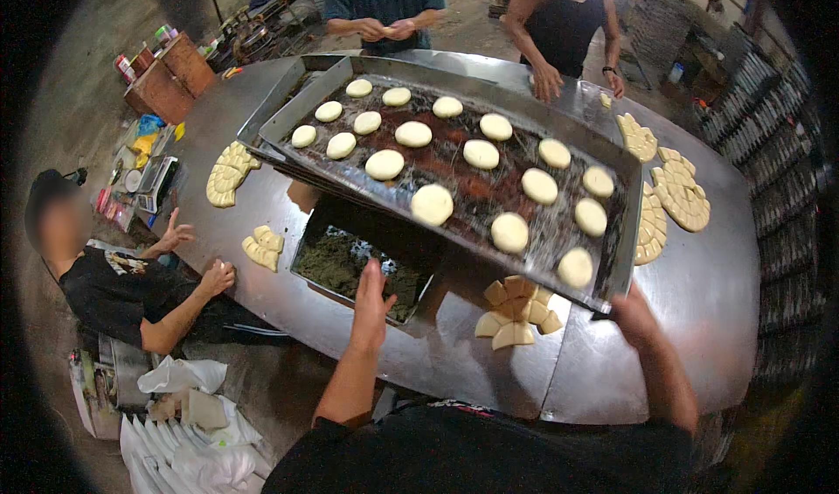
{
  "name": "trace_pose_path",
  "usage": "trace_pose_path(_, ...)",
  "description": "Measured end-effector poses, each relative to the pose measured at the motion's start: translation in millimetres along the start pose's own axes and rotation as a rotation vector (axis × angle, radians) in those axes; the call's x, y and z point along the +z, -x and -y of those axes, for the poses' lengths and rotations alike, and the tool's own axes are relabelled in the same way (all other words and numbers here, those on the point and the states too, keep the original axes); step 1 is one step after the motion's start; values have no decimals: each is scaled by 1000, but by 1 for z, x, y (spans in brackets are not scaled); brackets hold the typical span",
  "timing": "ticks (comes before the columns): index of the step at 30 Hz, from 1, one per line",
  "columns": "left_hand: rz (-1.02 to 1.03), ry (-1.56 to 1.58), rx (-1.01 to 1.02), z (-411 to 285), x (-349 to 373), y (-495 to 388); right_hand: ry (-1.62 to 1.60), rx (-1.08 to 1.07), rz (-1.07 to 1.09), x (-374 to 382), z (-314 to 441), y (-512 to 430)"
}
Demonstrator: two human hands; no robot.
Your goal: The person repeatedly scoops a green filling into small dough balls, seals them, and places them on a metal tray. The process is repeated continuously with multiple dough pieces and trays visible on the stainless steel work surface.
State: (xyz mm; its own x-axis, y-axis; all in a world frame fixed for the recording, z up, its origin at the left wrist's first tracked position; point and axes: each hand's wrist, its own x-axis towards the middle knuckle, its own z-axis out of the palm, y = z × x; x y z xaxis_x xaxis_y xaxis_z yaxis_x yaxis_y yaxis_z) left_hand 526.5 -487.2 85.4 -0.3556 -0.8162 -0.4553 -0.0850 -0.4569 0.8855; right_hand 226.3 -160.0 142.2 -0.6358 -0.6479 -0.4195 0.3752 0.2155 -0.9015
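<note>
My right hand grips the near right corner of a large metal baking tray, which is tilted above the table. Rows of flattened pale dough rounds lie on the tray's dark, greasy base. Below the tray's near edge, my left hand is raised with its thumb apart, holding nothing. Under and beside that hand stands a rectangular metal container of dark green crumbly filling, partly hidden by the tray. Between my arms, cut dough pieces sit on the table in the tray's shadow.
The steel table also bears scored dough slabs at right and others at left. Another tray shows behind the tilted one. Co-workers stand at the far side; one person sits at left, near a scale.
</note>
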Motion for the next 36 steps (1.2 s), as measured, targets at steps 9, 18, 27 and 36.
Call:
trace_pose_path(9,264,313,19,-69,25,-31,-176,17,-394,83,-165,230)
trace_pose_path(18,653,62,-183,78,-49,74,-397,-63,-1256,178,-324,403)
trace_pose_path(27,943,-453,-254,175,-2,207,-360,46,-1672,191,-470,558)
trace_pose_path(36,1280,-564,-313,284,21,395,-387,-2,-1941,232,-579,725)
